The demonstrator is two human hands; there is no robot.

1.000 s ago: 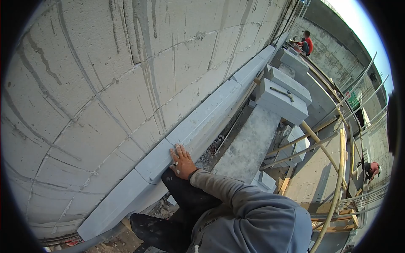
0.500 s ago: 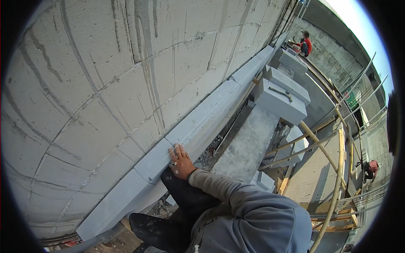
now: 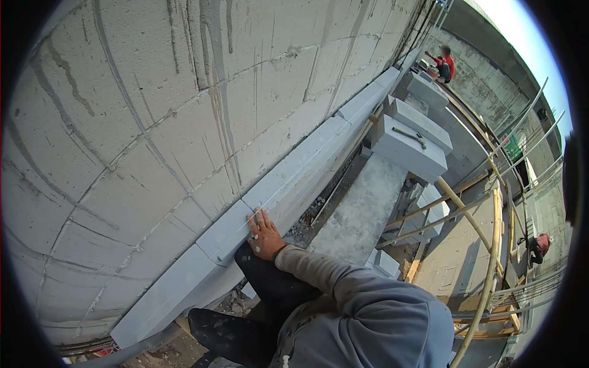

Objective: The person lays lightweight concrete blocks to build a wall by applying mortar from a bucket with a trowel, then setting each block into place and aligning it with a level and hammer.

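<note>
My right hand [image 3: 264, 236] rests palm down on the pale grey block ledge [image 3: 285, 172] along the foot of the wall. Its fingers are slightly spread and grip nothing. Just below the wrist is my dark-clothed knee [image 3: 254, 260], close to the ledge. Joints divide the ledge's blocks, one of them close to my fingertips. Behind the hand stretches my grey sleeve [image 3: 313, 267]. My left hand does not show.
The block wall [image 3: 165, 135] rises at the left. A hammer-like tool [image 3: 410, 136] lies on stacked blocks [image 3: 408, 153]. Poles [image 3: 489, 276] cross the right side. One person in red [image 3: 443, 64] crouches far off; another person [image 3: 540, 247] is at the right edge.
The crouching person in red has shifted posture, with an arm reaching out. The person at the right edge has moved slightly. My right hand stays on the ledge.
</note>
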